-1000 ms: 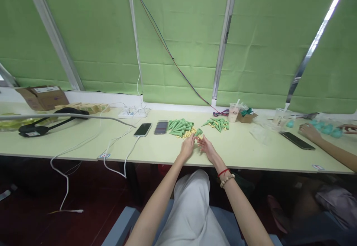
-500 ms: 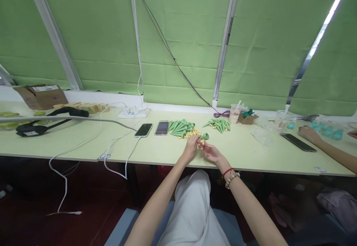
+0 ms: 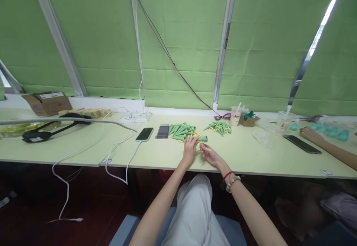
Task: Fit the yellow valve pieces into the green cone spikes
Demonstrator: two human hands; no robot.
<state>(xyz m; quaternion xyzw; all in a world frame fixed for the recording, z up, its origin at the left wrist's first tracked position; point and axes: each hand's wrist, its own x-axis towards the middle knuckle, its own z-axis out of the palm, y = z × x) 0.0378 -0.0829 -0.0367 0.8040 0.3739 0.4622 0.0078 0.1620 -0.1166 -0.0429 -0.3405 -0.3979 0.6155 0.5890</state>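
My left hand [image 3: 190, 149] is closed around a green cone [image 3: 203, 139], whose wide end points right. Just below and to the right, my right hand [image 3: 210, 155] has its fingertips pinched together; whatever they hold, if anything, is too small to make out. Behind my left hand lies a heap of green cones [image 3: 182, 130]. Small yellow pieces [image 3: 197, 134] are scattered at its edge, partly hidden by my fingers. Farther right is a second pile of green cones [image 3: 222, 128] with yellow bits among them.
A charging phone [image 3: 144, 134] and a blurred dark item [image 3: 162, 131] lie left. A drink cup [image 3: 235, 115], small box [image 3: 249, 120] and plastic bag [image 3: 263, 137] stand right. Beyond are another phone [image 3: 302, 144], another person's hand [image 3: 310, 134] and teal pieces [image 3: 334, 133].
The cone in my left hand has turned from tilted up to lying nearly level. My right hand has drawn slightly down from it, and the yellow piece at its fingertips no longer shows. The view shifted slightly.
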